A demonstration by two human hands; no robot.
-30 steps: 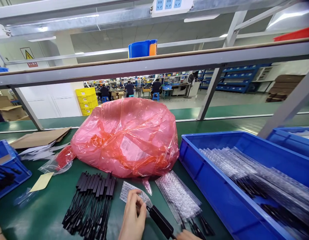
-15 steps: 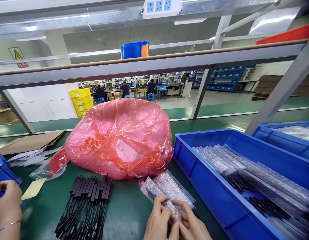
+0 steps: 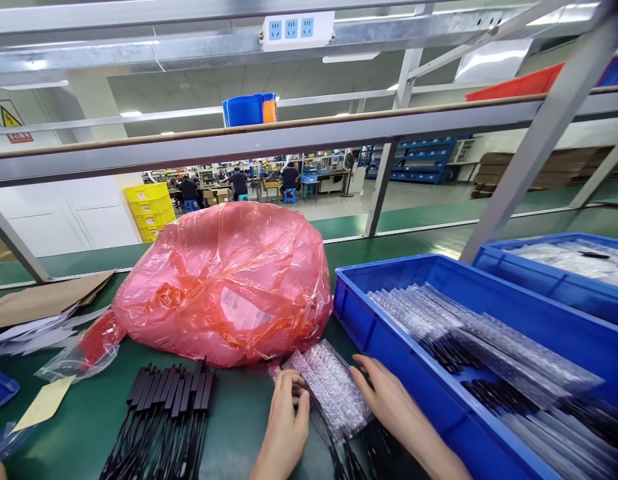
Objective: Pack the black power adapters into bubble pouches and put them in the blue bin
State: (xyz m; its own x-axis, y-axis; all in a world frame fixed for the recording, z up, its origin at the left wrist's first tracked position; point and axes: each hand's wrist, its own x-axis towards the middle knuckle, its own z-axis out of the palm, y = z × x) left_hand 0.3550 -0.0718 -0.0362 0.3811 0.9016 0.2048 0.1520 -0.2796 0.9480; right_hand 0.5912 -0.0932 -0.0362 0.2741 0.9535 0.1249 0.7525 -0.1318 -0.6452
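Several bubble-wrap sleeves [image 3: 333,387] lie side by side on the green table, with black cables coming out of their near ends. My left hand [image 3: 287,420] is at their left edge, its fingers curled and closed on the outermost sleeve; the fingertips are partly hidden. Along the right edge, my right hand [image 3: 389,400] rests with its fingers stretched out, touching or very close to the sleeves. To the left lies a row of black box-shaped adapters [image 3: 171,390] with their cables towards me.
A big pink plastic bag [image 3: 223,267] bulges behind the sleeves. On the right a blue bin [image 3: 389,347] holds more wrapped pieces, with a second blue bin [image 3: 493,260] behind. Yellow paper [image 3: 43,403] and cardboard [image 3: 53,293] lie left. A sliver of another person's hand shows bottom left.
My hands were together, fingers closed on a sleeve's near end; now they are apart at either side of the sleeves. The other person's hand has mostly left view. The view has shifted slightly right.
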